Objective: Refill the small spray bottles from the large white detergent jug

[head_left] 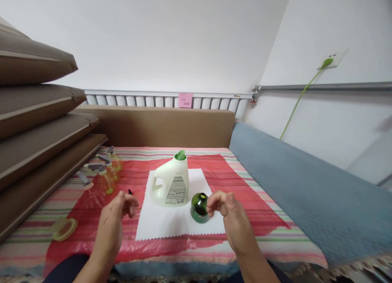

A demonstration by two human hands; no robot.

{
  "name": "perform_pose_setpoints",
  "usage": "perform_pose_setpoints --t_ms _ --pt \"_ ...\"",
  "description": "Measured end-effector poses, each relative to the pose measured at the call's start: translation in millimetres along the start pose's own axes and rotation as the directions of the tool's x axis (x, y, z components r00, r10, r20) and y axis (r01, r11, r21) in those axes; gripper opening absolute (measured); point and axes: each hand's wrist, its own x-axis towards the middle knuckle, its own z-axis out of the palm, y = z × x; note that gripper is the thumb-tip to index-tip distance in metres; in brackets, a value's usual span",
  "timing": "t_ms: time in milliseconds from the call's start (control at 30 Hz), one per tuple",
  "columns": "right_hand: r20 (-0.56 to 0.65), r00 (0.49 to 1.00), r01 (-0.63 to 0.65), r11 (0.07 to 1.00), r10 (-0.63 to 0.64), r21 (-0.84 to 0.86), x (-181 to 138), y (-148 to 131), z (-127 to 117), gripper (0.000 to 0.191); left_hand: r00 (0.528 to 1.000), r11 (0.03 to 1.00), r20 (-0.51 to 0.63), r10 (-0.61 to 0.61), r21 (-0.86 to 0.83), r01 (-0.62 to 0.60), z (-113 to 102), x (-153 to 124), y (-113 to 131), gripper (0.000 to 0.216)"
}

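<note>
Right hand [228, 217], fingers curled, touches the right edge of dark green cap [199, 207]; whether it truly grips cannot be told. Cap sits on white cloth [153, 221], just right and near of pale green jug [170, 181] (label print too small to read). Left hand [114, 217] half-curled, empty, left of jug. Pink note [185, 99] far back: handwriting illegible

Right hand [225, 210] at green cap [199, 208], pale jug [170, 184] on white cloth [159, 223], left hand [118, 213] loosely curled

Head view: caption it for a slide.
Right hand by a green bottle beside a detergent jug; left hand hovers nearby.
</note>
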Motion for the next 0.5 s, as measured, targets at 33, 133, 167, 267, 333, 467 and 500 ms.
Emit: perform_pose_setpoints --t_ms 33,133,167,267,333,467,500 --pt "0.01 0.999 0.039 0.999 -0.039 -0.013 2.3 -3.4 0.1 0.06 0.999 0.999 -0.01 0.036 0.021 -0.035 -2.4 3.2 6.3 0.048" --pt "0.033 0.99 0.137 0.99 -0.136 -0.028 8.8 -12.7 1.1 0.065 0.989 0.986 -0.035 0.146 0.083 -0.143 -8.1 13.4 23.1 0.061" --pt "0.034 0.986 0.164 0.986 -0.163 -0.028 10.6 -15.4 1.2 0.066 0.983 0.98 -0.04 0.178 0.101 -0.173 -9.4 16.1 27.8 0.064" --pt "0.03 0.978 0.208 0.976 -0.206 -0.064 14.9 -22.3 -1.4 0.068 0.972 0.965 -0.039 0.234 0.129 -0.227 -12.0 20.3 39.3 0.067" --pt "0.023 0.978 0.208 0.972 -0.207 -0.109 18.5 -25.5 -5.7 0.069 0.97 0.963 -0.035 0.239 0.135 -0.232 -14.7 20.8 44.4 0.067" --pt "-0.02 0.985 0.161 0.957 -0.171 -0.241 39.3 -20.4 -16.6 0.07 0.972 0.958 -0.014 0.237 0.168 -0.231 -23.5 32.6 43.6 0.072" --pt "-0.051 0.993 0.089 0.949 -0.109 -0.302 48.6 -14.6 -19.3 0.07 0.974 0.956 -0.001 0.225 0.193 -0.221 -24.7 40.2 40.1 0.074"
